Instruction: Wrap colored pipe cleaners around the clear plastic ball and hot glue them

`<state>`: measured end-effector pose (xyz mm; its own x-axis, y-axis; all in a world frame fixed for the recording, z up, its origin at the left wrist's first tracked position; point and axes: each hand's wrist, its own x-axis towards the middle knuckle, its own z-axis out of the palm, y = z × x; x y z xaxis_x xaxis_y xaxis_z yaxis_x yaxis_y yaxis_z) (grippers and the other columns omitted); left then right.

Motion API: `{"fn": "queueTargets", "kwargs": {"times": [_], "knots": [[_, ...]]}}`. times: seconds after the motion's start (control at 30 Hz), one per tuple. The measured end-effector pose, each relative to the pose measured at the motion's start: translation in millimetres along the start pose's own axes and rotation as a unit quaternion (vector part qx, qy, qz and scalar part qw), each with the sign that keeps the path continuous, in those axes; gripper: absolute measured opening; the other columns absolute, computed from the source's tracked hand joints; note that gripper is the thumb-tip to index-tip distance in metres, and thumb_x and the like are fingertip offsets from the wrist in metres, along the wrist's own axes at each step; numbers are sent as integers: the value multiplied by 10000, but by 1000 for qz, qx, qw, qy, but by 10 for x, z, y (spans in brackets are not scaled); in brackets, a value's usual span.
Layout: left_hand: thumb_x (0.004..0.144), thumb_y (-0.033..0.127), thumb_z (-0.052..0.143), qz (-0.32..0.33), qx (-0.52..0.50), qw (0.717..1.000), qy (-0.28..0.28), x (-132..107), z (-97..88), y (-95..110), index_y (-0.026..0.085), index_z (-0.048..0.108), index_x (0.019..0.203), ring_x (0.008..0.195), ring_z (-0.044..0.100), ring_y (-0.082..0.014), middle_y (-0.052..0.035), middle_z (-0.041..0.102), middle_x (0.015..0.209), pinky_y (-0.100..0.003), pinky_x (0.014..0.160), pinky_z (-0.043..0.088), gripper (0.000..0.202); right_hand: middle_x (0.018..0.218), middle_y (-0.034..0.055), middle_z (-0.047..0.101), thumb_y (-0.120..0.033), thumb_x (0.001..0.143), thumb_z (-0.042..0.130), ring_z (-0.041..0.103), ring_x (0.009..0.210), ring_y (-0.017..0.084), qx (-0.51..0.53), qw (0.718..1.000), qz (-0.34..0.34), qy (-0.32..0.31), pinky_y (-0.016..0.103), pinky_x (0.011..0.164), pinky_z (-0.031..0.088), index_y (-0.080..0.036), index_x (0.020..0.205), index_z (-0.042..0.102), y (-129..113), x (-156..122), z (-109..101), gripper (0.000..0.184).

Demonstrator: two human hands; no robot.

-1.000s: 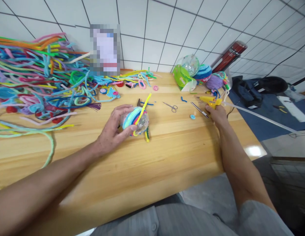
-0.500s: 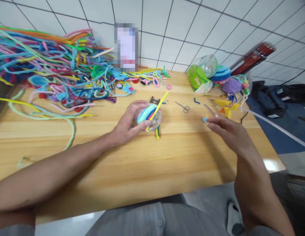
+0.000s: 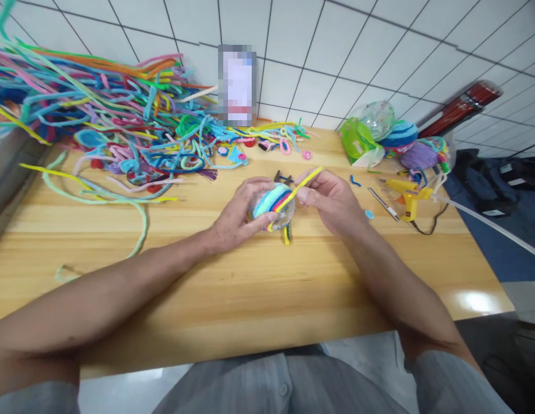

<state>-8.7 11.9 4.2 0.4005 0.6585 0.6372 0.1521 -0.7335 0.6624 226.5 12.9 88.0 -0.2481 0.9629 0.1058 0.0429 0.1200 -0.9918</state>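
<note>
My left hand [image 3: 243, 213] is closed around a clear ball [image 3: 285, 217] partly covered by bands of light blue, dark blue, red and yellow pipe cleaner. A yellow pipe cleaner [image 3: 309, 179] sticks out from the ball up to the right. The fingers of my right hand [image 3: 331, 198] are pinched at that strip, just right of the ball. Under the ball, a short yellow and green end [image 3: 287, 236] pokes out. Behind it lies a small dark clip-like piece [image 3: 283, 177], partly hidden.
A heap of colourful pipe cleaners [image 3: 120, 126] fills the back left. A phone with a blurred screen [image 3: 238, 86] leans on the tiled wall. To the right are a yellow glue gun [image 3: 407, 195], a pen-like tool [image 3: 383, 204], a small blue piece [image 3: 369, 214] and a green packet [image 3: 357, 141].
My right hand has moved left from beside the glue gun to the yellow strip. The small blue piece it had at its fingertips now lies on the table. My left hand still holds the ball.
</note>
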Motion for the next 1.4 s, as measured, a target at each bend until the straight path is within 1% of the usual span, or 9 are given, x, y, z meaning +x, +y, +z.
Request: {"fn": "queueTargets", "kwargs": {"times": [0.07,0.17,0.3,0.47,0.63,0.77,1.0,1.27,1.4], "knots": [[1082,453,685,1,-3,1000,0,3,2,4,274,513,1538,1468,596,-296,-154,610,1505,-533,1253,529,520,809,-35,711,-640,723,985,641,722,139,-19,1000,-20,8,297,687,582,-273,901,738,5,-63,27,477],[1077,450,686,-2,0,1000,-7,10,-3,11,275,508,1539,1460,600,-307,-160,605,1509,-551,1242,535,525,835,-20,729,-642,797,935,677,739,157,-70,997,-38,21,319,695,603,-281,902,731,25,-170,47,428],[1070,447,691,1,-5,1000,-6,16,3,0,276,510,1538,1463,600,-320,-166,611,1505,-563,1241,534,530,856,-14,734,-578,834,919,692,751,159,-108,992,-52,47,329,730,611,-278,909,736,74,-230,58,359],[1066,453,703,17,-10,1000,12,13,33,-33,279,525,1529,1452,610,-307,-162,621,1492,-539,1237,538,526,824,-27,718,-561,844,909,690,725,156,-90,994,-53,44,319,693,615,-281,912,723,167,-173,81,344],[1067,460,702,15,-9,1000,12,16,33,-29,272,534,1530,1451,613,-303,-159,638,1487,-524,1230,542,527,822,-20,725,-582,852,892,701,746,170,-108,992,-43,44,334,703,628,-281,905,717,223,-155,79,352],[1075,502,678,11,-4,1000,7,22,22,-18,277,537,1527,1450,616,-303,-157,641,1491,-532,1222,546,524,820,-20,719,-577,847,891,687,726,164,-108,992,-42,47,324,678,615,-276,892,725,235,-146,80,347],[1071,450,695,22,-6,1000,9,20,28,-35,279,521,1540,1444,613,-297,-158,629,1491,-520,1226,546,529,793,-22,709,-557,851,892,669,710,161,-106,993,-36,44,313,650,588,-272,879,736,243,-119,103,326],[1076,483,681,9,-1,1000,2,13,29,-20,286,520,1540,1460,602,-307,-158,628,1500,-538,1235,536,530,785,-27,714,-560,824,919,659,705,161,-87,994,-24,53,317,656,578,-277,895,741,279,-129,105,342],[1077,470,685,14,-9,1000,7,15,28,-14,283,522,1540,1466,598,-305,-155,624,1501,-530,1244,530,525,795,-26,701,-552,840,916,650,707,152,-82,995,-29,49,308,655,566,-271,889,747,284,-131,105,332]]}}
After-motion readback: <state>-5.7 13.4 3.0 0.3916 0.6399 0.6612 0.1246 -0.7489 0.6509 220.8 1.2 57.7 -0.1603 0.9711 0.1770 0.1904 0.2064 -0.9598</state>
